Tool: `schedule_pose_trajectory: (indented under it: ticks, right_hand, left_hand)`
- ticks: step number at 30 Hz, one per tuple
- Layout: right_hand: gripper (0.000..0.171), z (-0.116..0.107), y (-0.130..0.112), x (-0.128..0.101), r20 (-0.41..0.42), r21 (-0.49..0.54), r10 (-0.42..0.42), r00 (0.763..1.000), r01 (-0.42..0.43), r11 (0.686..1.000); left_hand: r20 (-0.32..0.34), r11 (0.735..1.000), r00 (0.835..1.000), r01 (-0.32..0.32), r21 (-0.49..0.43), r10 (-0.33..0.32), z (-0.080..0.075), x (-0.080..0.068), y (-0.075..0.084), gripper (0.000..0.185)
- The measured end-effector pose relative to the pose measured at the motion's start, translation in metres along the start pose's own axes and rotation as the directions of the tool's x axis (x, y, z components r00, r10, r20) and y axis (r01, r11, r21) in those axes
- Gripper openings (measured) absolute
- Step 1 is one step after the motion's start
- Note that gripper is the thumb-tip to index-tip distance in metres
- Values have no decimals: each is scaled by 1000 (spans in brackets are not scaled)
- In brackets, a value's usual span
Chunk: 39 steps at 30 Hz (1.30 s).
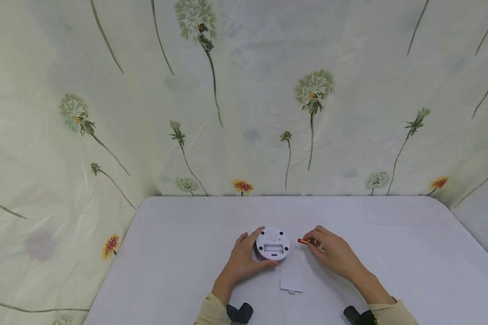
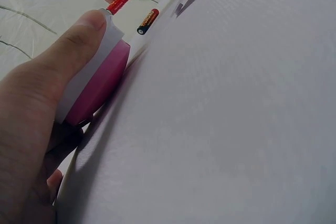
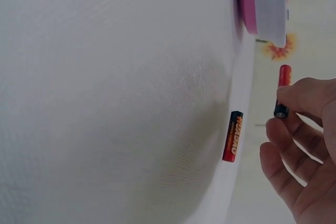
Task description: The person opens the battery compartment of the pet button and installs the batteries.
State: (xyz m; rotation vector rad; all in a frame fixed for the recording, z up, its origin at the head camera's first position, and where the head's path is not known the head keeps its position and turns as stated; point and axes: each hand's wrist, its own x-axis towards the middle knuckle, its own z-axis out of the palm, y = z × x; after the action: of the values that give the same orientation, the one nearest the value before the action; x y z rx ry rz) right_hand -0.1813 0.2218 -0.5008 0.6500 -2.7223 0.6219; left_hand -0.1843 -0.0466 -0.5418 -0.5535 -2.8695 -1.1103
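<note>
1. The round white device (image 1: 273,244) lies at the counter's (image 1: 390,253) middle, near the front edge, underside up. Its rectangular battery compartment is open, and nothing shows inside it from the head view. The left wrist view shows a pink band round its lower half.
2. The left hand (image 1: 244,261) cups the device from its 9 o'clock side, fingers curled along the far rim and thumb at the near rim.
3. A small white cover (image 1: 291,285) lies flat at the device's 5 o'clock.
4. The right hand (image 1: 333,255) pinches a red battery (image 1: 303,241) between thumb and fingers (image 3: 302,98), at the device's 3 o'clock, apart from it.
5. A second battery (image 3: 232,136) lies on the counter beside that hand.
</note>
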Motion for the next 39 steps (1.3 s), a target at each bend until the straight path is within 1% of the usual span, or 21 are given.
schedule_pose_trajectory:
  ticks: [8,13,18,25,30,34,39]
  right_hand:
    - [20,0,-4,2,-24,8,-31,999,31,999]
    - [20,0,-7,2,-17,14,-30,999,31,999]
    - [19,-1,-12,4,-11,22,-36,999,37,999]
    - [20,-1,-19,7,-8,37,-63,998,63,997]
    - [19,-1,-23,9,10,44,-53,999,52,998]
    - [20,0,-25,11,21,44,-53,998,52,998]
    - [20,3,-26,12,12,46,-83,997,82,996]
  left_hand:
    - [7,1000,1000,14,0,-14,-1,0,1,98]
    - [14,999,999,39,-12,-38,0,-1,1,99]
    - [14,998,998,56,-13,-56,3,-1,-1,99]
    - [4,999,999,47,-9,-47,3,0,-3,99]
    - [9,1000,999,30,-9,-30,2,0,-2,99]
    - [10,999,999,35,-13,-35,1,0,-1,99]
    - [10,999,999,45,-16,-45,1,0,-1,99]
